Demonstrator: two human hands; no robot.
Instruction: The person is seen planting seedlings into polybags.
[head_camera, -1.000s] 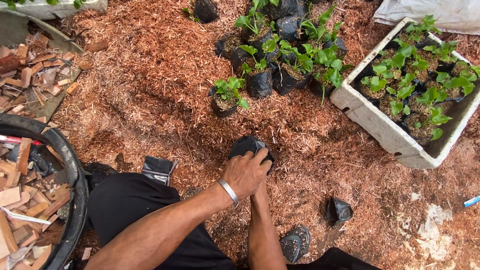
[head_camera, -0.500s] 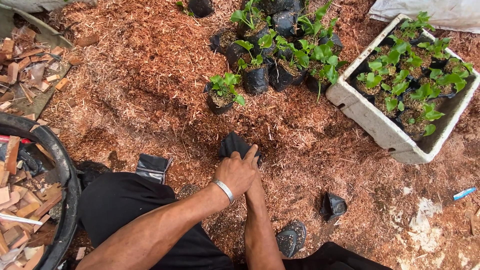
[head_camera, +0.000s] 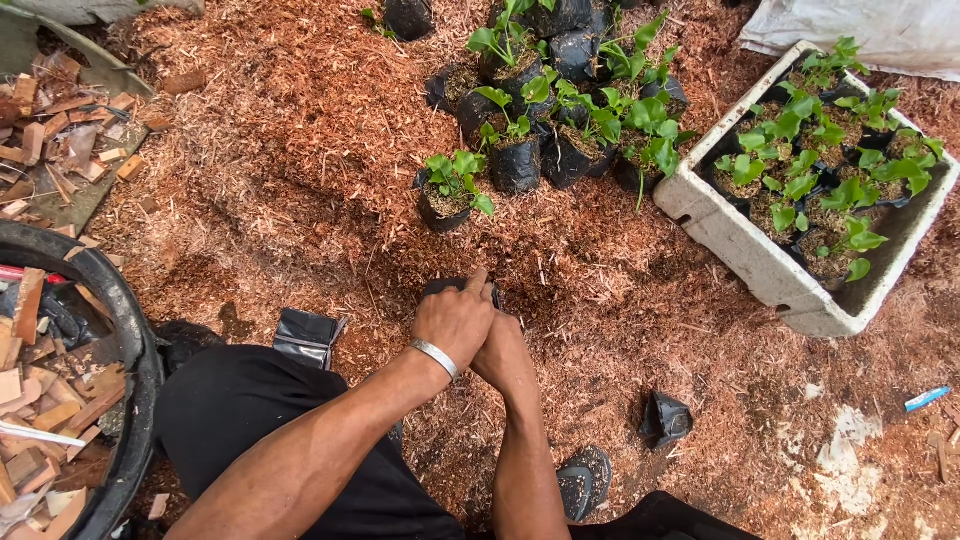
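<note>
Both hands meet on a small black bag (head_camera: 455, 287) on the sawdust ground (head_camera: 280, 150). The left hand (head_camera: 455, 320) covers it from above, a metal bracelet (head_camera: 436, 357) at the wrist; the right hand (head_camera: 503, 350) presses in just beside. Beyond stand potted seedlings (head_camera: 560, 110). At the right edge, a white box (head_camera: 740, 250) holds more seedlings. A black tub (head_camera: 120, 330) of wood scraps sits at the left edge.

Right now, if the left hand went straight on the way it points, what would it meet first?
Probably the lone seedling bag beyond the left hand; only bare wood shavings lie between, though depth is unclear.
</note>
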